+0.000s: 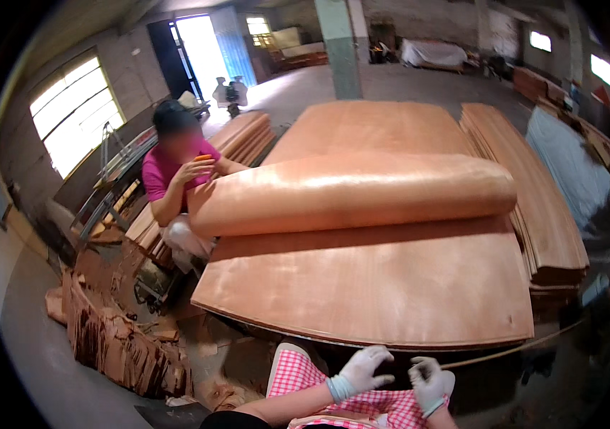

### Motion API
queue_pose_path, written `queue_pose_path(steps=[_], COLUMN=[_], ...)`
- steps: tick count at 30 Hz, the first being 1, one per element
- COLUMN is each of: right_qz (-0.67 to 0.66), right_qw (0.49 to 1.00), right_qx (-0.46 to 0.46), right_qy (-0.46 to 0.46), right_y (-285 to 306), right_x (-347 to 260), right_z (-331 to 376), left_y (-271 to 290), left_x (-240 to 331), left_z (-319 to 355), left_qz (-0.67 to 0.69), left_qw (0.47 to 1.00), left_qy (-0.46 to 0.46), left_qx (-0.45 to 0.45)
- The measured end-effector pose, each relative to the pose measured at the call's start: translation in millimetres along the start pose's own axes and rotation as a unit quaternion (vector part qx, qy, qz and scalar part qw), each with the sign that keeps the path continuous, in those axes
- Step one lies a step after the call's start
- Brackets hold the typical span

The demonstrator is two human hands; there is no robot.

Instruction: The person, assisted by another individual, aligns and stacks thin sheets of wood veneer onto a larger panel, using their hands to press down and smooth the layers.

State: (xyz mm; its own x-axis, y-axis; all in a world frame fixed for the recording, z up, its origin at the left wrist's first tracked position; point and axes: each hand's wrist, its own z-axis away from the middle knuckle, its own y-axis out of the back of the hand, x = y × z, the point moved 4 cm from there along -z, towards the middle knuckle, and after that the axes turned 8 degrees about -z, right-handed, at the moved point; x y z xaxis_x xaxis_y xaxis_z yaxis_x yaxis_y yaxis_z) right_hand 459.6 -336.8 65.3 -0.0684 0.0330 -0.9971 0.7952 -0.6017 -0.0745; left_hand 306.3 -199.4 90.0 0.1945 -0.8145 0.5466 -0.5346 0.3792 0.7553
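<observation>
My left hand (364,369), in a white glove with a light blue cuff, hovers just off the near edge of a stack of thin wood sheets (369,286). Its fingers are bent but apart, with nothing between them. Beside it, my right hand (429,385), gloved the same way, is above my lap with its fingers loosely curled and apart, and no object shows in it. Across the stack lies a large reddish-brown veneer sheet (355,193), its near part curled over into a wide roll. Neither hand touches the sheet.
At the left a person in a pink top (176,171) leans by the roll, one hand raised with a small orange thing (203,158). Long veneer piles (527,193) flank the stack. Broken veneer scraps (123,343) lie at lower left. A green-and-white pillar (339,50) stands beyond.
</observation>
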Motion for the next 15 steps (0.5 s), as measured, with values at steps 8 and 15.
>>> queue_pose_path(steps=[8, 15], right_qz=[-0.122, -0.105], right_qw=[0.979, 0.981], right_qx=[-0.150, -0.139], right_qy=[-0.059, -0.087], right_y=[-107, -135], right_x=[-9, -10], right_z=[42, 58], left_y=[42, 17], left_x=[13, -4], left_z=[72, 105], left_qz=[0.235, 0.459], left_qw=[0.955, 0.841], left_qy=[0.139, 0.283], left_qx=[0.113, 0.041])
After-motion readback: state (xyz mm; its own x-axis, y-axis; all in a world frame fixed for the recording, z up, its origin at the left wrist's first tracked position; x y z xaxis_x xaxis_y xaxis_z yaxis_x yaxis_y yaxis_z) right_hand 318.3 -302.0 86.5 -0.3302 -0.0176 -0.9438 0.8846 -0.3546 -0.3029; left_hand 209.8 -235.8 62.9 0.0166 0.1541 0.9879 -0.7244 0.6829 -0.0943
